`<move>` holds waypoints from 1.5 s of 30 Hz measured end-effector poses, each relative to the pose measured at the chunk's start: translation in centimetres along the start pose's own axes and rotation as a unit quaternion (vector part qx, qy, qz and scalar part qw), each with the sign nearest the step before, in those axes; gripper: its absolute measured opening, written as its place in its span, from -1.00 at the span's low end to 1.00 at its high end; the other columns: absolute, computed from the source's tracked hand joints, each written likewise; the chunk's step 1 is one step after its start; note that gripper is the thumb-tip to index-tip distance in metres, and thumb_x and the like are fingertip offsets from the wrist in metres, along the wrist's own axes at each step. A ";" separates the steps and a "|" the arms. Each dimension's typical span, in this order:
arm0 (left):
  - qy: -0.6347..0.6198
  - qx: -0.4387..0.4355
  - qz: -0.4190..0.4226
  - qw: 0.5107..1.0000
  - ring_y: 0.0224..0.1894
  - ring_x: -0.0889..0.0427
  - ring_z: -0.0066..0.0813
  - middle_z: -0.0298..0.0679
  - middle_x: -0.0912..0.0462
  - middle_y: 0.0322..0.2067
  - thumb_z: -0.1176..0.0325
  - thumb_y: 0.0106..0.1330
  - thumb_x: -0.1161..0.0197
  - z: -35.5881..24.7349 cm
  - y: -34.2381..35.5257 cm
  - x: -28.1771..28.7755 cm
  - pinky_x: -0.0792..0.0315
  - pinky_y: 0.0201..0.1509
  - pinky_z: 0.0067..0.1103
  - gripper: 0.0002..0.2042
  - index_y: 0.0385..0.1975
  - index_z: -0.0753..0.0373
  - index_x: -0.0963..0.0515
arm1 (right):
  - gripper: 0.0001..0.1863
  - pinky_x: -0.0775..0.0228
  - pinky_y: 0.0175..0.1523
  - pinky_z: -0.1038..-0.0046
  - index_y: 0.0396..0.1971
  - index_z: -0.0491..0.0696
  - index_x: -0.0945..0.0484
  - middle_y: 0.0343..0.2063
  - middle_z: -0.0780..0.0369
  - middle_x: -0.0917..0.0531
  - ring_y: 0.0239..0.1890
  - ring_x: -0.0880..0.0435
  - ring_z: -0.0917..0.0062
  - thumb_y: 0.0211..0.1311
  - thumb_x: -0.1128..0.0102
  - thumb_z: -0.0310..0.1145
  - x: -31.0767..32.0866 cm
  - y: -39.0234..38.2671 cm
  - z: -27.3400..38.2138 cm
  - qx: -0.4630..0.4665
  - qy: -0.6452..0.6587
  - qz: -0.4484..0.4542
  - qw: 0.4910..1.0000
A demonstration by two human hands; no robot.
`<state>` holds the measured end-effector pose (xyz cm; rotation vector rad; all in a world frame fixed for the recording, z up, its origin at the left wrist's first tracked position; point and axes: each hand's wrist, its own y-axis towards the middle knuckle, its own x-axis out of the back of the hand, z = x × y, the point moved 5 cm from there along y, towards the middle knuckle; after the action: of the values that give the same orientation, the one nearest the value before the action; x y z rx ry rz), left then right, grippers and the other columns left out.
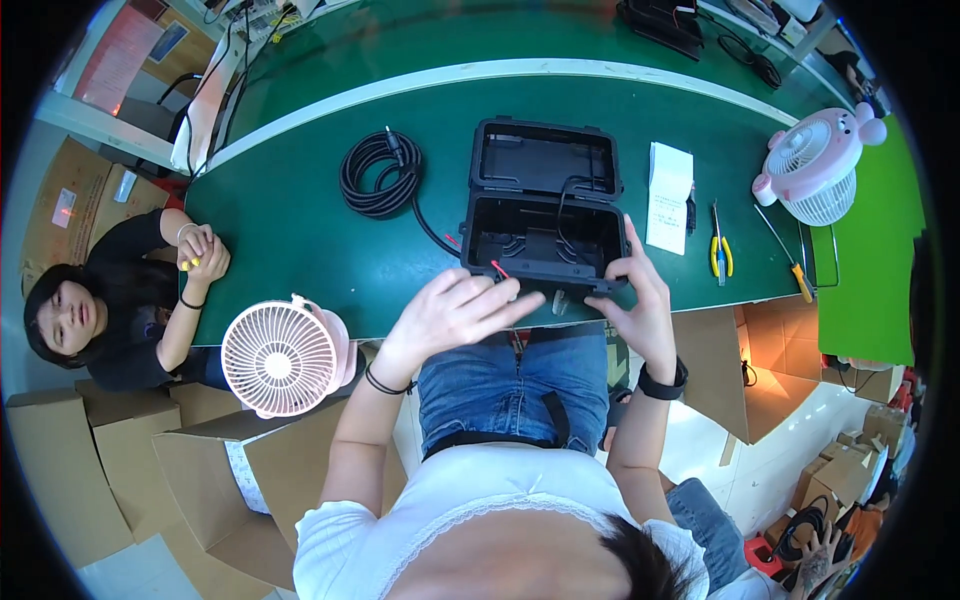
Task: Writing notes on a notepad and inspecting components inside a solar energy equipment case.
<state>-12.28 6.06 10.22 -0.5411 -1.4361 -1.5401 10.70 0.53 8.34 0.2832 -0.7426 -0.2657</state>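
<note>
An open black plastic box lies on the green table with its lid tipped back and a black cable inside. My right hand grips the box's right side, thumb at the lower corner. My left hand is at the front left corner, fingers bent around a short red wire, some partly extended; the thumb is mostly hidden. A coiled black cable sits to the left, leading toward the box. A small clear piece is at the table edge between my hands.
Notepad, yellow pliers, screwdriver and pink fan are at right, beside a green mat. Another fan stands front left. A co-worker is at left. Cardboard boxes surround the table.
</note>
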 end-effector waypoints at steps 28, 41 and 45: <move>-0.109 0.226 0.157 0.955 -0.34 -0.57 -0.29 -0.17 -0.54 -0.42 -0.05 0.16 -0.32 -0.7 3.9 -1.2 -0.55 -0.34 -0.48 -0.34 0.25 0.10 -0.38 | -0.19 -0.27 0.33 0.25 0.14 -0.02 -0.37 0.36 0.05 -0.25 0.33 -0.35 0.32 -0.20 -0.63 -0.34 0.6 0.3 -3.4 -0.085 0.420 0.132 0.894; -0.067 0.204 0.182 0.960 -0.47 -0.53 -0.44 -0.30 -0.50 -0.56 0.13 0.12 -0.35 -2.8 2.6 -1.6 -0.51 -0.51 -0.58 -0.28 0.35 -0.13 -0.28 | -0.44 -0.22 0.29 0.53 0.34 -0.12 -0.29 0.16 0.20 -0.52 0.20 -0.45 0.55 0.42 -0.09 -0.23 -3.8 10.6 -5.2 -0.194 0.295 0.035 0.935; -0.041 0.197 0.191 0.961 -0.46 -0.57 -0.45 -0.29 -0.52 -0.55 0.40 0.08 -0.28 -3.0 2.7 -2.1 -0.51 -0.52 -0.62 -0.38 0.26 0.06 -0.39 | -0.47 -0.26 0.25 0.55 0.33 -0.13 -0.29 0.13 0.21 -0.54 0.14 -0.49 0.58 0.42 -0.08 -0.34 -3.1 10.4 -3.7 -0.111 0.352 0.020 0.929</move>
<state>-8.24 4.21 9.22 -0.5993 -1.5447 -0.9078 12.48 11.76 7.41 0.1288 -0.0027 -0.1871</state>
